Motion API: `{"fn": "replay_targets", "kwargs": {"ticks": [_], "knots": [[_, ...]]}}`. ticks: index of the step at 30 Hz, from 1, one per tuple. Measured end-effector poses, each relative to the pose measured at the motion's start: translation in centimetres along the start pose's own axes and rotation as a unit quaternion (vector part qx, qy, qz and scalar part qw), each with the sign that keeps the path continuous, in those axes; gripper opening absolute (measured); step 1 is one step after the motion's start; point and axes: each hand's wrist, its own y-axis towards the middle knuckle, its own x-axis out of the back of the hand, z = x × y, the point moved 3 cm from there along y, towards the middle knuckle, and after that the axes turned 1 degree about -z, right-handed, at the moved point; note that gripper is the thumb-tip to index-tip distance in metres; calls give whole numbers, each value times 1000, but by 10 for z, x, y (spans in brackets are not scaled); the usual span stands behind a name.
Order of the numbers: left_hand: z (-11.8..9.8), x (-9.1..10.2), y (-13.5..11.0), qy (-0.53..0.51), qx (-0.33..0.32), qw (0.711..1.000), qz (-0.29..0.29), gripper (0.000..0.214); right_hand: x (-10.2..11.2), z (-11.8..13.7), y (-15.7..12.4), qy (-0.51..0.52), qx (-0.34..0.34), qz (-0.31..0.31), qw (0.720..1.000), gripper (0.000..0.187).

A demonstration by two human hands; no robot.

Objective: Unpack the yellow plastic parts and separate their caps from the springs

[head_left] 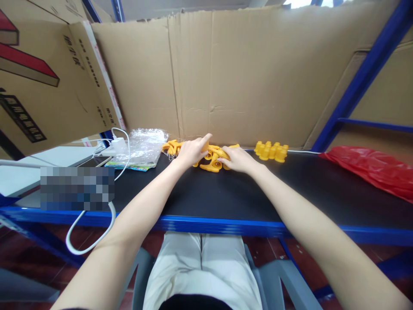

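Note:
Several yellow plastic parts (211,165), some curved and some with round openings, lie in a loose pile on the black tabletop. At the pile's left side my left hand (192,152) is closed around a yellow piece, with one finger raised; the fingers hide most of that piece. From the right, my right hand (240,159) pinches a curved yellow part (219,152) at the pile's edge. More yellow parts (172,147) and a small metal chain (169,156) lie just beyond my left wrist.
Yellow peg-like pieces (271,151) stand grouped on the right. A red plastic bag (371,170) lies farther right. Clear plastic packaging (143,144), a white charger (118,146) and cables occupy the left. A cardboard wall (251,77) closes the back; a blue rail (219,224) edges the front.

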Motion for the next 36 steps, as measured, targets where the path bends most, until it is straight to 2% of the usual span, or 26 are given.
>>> {"fn": "replay_targets", "kwargs": {"ticks": [6,8,15,23,27,31,33,36], "knots": [[-5,2,-1,31,-29,999,-33,58,0,-6,1,111,-15,-19,994,25],[-5,3,-1,39,-29,998,-35,58,0,-7,2,113,-22,-21,993,22],[-4,5,2,9,-20,998,-54,59,5,-4,5,1,-19,-67,998,25],[-5,5,7,-67,39,996,-47,61,6,-1,5,-98,-4,-116,988,25],[-2,6,8,-132,92,987,-16,59,4,3,5,-164,15,-132,977,27],[9,-1,9,-217,122,968,26,45,2,7,6,-210,40,-143,966,26],[15,-6,9,-274,138,950,58,35,0,9,6,-219,54,-150,963,25],[17,-15,4,-366,180,897,168,23,1,9,6,-224,79,-180,955,27]]}}
